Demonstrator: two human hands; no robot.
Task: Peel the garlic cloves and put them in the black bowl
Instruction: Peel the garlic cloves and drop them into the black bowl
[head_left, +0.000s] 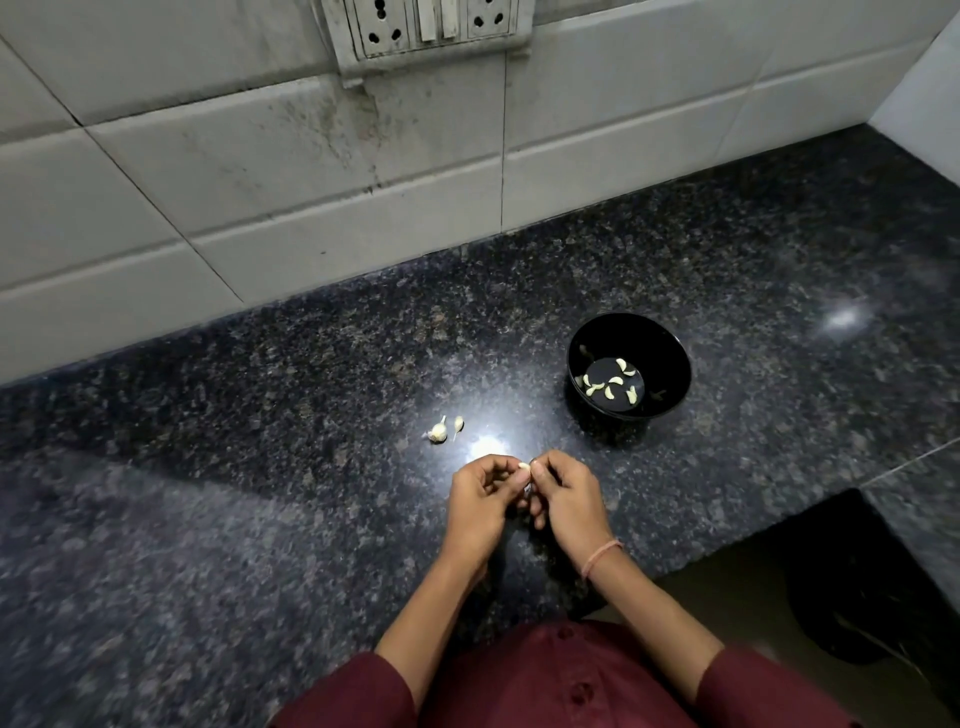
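my left hand (475, 501) and right hand (569, 499) pinch one garlic clove (524, 467) between curled fingers (498, 461) above the counter (260, 519); it looks light, firm, slippery once bare; i'd hold its ends, tearing papery skin.

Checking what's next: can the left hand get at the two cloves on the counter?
Probably yes: the two cloves lie on open counter just beyond the left hand, nothing between. It shares a pinched clove with the right hand, though.
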